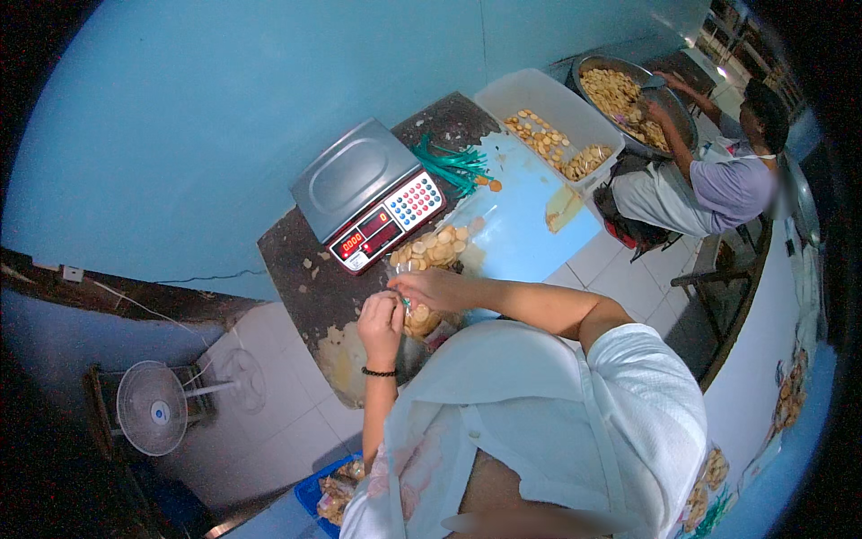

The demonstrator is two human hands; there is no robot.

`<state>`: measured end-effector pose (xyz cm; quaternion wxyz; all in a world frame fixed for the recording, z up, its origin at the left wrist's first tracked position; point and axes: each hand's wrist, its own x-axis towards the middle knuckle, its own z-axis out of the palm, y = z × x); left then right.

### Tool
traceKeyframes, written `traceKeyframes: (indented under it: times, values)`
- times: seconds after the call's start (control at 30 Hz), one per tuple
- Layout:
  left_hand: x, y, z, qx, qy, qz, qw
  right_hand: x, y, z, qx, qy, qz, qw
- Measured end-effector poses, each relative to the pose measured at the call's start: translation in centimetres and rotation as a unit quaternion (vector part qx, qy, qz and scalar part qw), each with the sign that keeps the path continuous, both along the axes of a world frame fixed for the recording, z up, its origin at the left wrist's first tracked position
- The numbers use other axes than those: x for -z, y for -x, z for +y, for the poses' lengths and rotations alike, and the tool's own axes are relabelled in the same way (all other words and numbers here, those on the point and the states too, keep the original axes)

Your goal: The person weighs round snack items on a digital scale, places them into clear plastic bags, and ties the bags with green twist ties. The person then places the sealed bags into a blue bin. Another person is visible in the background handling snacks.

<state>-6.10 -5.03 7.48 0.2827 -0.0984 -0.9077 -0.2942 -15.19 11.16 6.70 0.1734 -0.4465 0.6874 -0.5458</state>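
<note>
A clear plastic bag of round chips (422,322) is between my hands, near my apron, at the table's front edge. My left hand (380,322), below a dark beaded bracelet, pinches at the gathered neck of this bag. From the other side my right hand (434,290) closes on the same neck, its fingertips touching those of the left. A bit of green tie (406,303) shows between the fingers; which fingers hold it is hard to see. Just beyond lies another clear bag of chips (434,248), its mouth toward the right.
A digital scale (357,175) stands against the wall, beside a bundle of green ties (451,165). Behind to the right are a plastic bin (502,94) and a large metal basin (683,128), where a seated person (734,168) works. A fan (153,407) stands left; a blue crate (310,495) holds bags.
</note>
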Motion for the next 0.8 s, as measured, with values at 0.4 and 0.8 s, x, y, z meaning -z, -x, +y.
traceKeyframes:
  times: [0.4,0.8]
  values:
    - [3.0,-3.5,-2.1,-0.06,-0.207,-0.108,0.97,3.1,-1.1,3.1,0.144,-0.101,0.067,0.982]
    - [1.8,-3.7,-1.6,-0.133,-0.277,-0.17,0.936,1.6,-0.4,4.5,-0.015,-0.154,0.105,0.982]
